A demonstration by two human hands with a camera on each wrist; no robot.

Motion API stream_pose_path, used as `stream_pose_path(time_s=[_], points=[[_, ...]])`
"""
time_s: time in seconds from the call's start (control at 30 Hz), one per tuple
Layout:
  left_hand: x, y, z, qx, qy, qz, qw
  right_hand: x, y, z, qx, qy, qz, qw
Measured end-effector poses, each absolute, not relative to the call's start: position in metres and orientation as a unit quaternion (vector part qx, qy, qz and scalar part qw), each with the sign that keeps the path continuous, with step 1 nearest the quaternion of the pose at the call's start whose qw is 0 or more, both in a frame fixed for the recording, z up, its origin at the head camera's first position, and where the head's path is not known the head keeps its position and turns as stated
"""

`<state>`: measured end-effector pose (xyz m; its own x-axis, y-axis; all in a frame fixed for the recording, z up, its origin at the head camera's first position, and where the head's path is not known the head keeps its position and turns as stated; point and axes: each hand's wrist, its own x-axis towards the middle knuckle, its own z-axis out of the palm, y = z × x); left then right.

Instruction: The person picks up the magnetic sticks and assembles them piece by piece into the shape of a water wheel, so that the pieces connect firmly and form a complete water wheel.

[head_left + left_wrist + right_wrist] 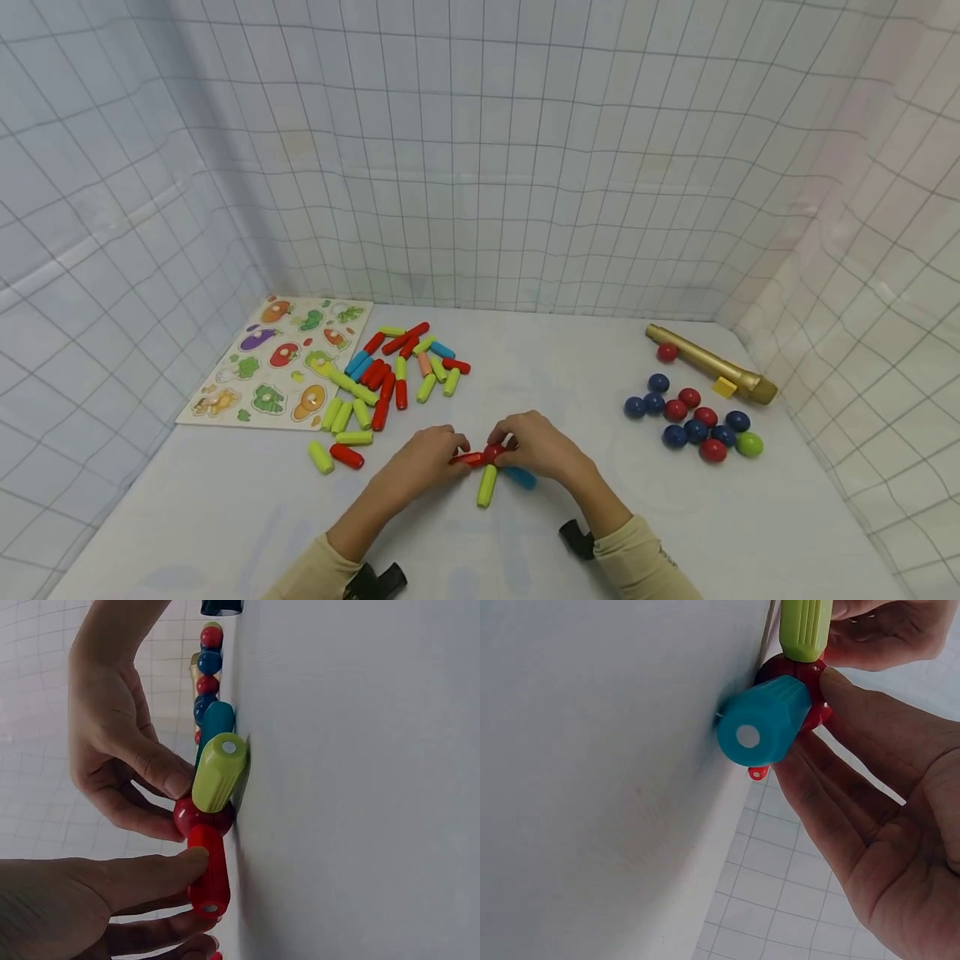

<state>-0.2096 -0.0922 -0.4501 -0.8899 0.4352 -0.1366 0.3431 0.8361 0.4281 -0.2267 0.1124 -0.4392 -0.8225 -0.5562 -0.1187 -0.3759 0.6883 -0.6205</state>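
Observation:
A red ball (492,452) sits at the centre of a small cluster of rods, low over the white table in front of me. My left hand (423,460) pinches a red rod (208,877) that meets the ball's left side, thumb along the rod. With thumb and fingertips, my right hand (542,450) grips the ball from its right and far side. A yellow-green rod (487,486) points from the ball towards me. Beside it a blue rod (761,724) sticks out to the right, below the right hand. Pale round discs show at the rods' ends.
Several loose red, green and blue rods (381,398) lie at the left, some on a vegetable picture board (247,392). On the right are several red and dark blue balls (696,431), a green ball (749,444), a gold tube (705,360) and a yellow block (724,387).

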Motion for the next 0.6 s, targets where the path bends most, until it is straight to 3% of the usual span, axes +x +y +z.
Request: stream_pose_path(time_s=[0.33,0.6], points=[[-0.213,-0.149,-0.419,0.124,0.978,0.116,0.117,-0.226,0.115,-0.438,-0.239,0.91,-0.3,0.156],[-0.213,-0.186,-0.409,0.06,0.983,0.082,0.154,-0.226,0.114,-0.438,-0.239,0.917,-0.284,0.146]])
